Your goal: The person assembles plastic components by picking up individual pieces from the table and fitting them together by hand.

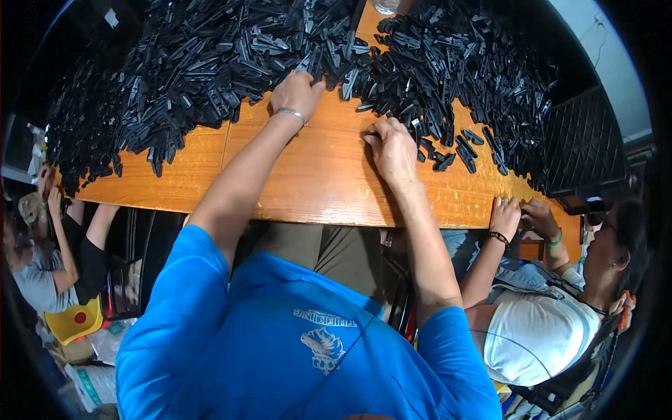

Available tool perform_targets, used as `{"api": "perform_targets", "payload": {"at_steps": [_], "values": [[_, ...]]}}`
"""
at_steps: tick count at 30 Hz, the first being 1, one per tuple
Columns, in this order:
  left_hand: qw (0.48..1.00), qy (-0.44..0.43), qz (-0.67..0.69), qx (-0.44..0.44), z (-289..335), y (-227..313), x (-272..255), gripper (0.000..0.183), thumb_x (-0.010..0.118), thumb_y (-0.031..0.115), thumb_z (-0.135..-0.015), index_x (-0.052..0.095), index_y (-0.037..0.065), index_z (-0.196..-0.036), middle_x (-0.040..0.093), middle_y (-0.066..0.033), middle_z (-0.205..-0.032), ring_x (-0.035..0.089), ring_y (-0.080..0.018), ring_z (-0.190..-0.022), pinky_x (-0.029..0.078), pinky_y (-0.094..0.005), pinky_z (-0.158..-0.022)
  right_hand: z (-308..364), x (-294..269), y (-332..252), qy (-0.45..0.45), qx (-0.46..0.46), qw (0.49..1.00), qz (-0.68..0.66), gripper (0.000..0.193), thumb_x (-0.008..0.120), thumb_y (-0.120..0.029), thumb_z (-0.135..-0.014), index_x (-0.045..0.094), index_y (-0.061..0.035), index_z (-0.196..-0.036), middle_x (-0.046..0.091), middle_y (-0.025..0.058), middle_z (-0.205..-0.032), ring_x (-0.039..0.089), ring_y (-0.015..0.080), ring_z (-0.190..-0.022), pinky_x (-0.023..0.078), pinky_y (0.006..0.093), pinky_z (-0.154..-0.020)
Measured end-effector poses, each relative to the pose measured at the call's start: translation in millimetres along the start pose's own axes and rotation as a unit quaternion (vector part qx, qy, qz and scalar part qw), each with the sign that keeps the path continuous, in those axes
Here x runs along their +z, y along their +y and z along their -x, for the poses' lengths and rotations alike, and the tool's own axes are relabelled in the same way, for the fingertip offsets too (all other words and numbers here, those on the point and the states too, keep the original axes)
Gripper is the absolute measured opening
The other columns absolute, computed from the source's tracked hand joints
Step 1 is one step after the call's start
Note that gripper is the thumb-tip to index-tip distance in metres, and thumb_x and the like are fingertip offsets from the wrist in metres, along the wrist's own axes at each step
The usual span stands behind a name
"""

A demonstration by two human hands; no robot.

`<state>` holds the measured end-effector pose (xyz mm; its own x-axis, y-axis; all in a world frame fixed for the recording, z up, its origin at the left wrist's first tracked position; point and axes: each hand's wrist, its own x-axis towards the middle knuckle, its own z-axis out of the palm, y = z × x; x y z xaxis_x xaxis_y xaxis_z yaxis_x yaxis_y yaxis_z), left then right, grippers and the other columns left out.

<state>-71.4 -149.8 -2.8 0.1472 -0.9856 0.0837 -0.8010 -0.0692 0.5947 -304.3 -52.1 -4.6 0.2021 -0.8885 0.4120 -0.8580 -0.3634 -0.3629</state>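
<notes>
Large heaps of slim black plastic parts (231, 59) cover the far side of a wooden table (315, 161). My left hand (295, 96) is at the near edge of the middle heap, its fingers bent down among the parts. What its fingertips grip, if anything, is hidden. My right hand (393, 148) rests over the bare wood beside the right heap (455, 70), with fingers curled inward and the thumb close to them. Anything between those fingers is too small or covered to name. A few loose black parts (465, 154) lie just right of it.
To my right a person in a white shirt (535, 336) has both hands at the table edge. Another person in a grey top (49, 276) sits at the far left, near a yellow chair (73, 320). A black crate (584, 143) stands at the table's right end.
</notes>
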Motion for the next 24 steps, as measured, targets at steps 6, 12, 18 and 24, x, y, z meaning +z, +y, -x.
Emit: {"api": "perform_targets", "payload": {"at_steps": [6, 12, 18, 24], "values": [[1.000, 0.028, 0.003, 0.001, 17, -6, 1, 0.032, 0.081, 0.033, -0.089, 0.072, 0.006, -0.103, 0.075, -0.0154, -0.109, 0.074, -0.0368, -0.105, 0.058, -0.0466, -0.090, 11, -6, -39, -0.071, 0.046, 0.993, -0.084, 0.016, 0.081, -0.004, -0.088, 0.071, -0.0035, -0.100, 0.070, 0.0178, -0.104, 0.071, 0.0412, -0.095, 0.058, 0.0488, -0.080], [0.997, 0.005, 0.023, 0.072, 85, -18, -19, 0.027, 0.083, 0.022, -0.086, 0.067, 0.005, -0.098, 0.072, -0.0182, -0.101, 0.072, -0.0395, -0.098, 0.056, -0.0500, -0.084, 28, -5, -42, -0.148, -0.002, 0.987, -0.063, 0.027, 0.079, -0.003, -0.088, 0.071, -0.0039, -0.114, 0.071, 0.0205, -0.109, 0.072, 0.0443, -0.096, 0.059, 0.0499, -0.083], [0.982, 0.060, 0.015, 0.176, 108, -36, -30, 0.017, 0.071, 0.014, -0.094, 0.071, 0.010, -0.110, 0.069, -0.0147, -0.104, 0.067, -0.0382, -0.106, 0.056, -0.0509, -0.088, 30, -11, -59, -0.132, 0.002, 0.991, -0.019, 0.028, 0.079, -0.011, -0.092, 0.072, -0.0079, -0.119, 0.076, 0.0223, -0.113, 0.074, 0.0427, -0.095, 0.059, 0.0513, -0.080], [0.953, 0.021, -0.092, 0.287, 93, -52, -49, 0.023, 0.077, 0.008, -0.088, 0.073, 0.011, -0.110, 0.066, -0.0106, -0.105, 0.062, -0.0343, -0.112, 0.054, -0.0471, -0.090, 27, -4, -66, -0.120, 0.013, 0.990, -0.068, 0.026, 0.082, -0.012, -0.090, 0.076, -0.0063, -0.114, 0.074, 0.0200, -0.108, 0.073, 0.0413, -0.091, 0.058, 0.0483, -0.076]]}}
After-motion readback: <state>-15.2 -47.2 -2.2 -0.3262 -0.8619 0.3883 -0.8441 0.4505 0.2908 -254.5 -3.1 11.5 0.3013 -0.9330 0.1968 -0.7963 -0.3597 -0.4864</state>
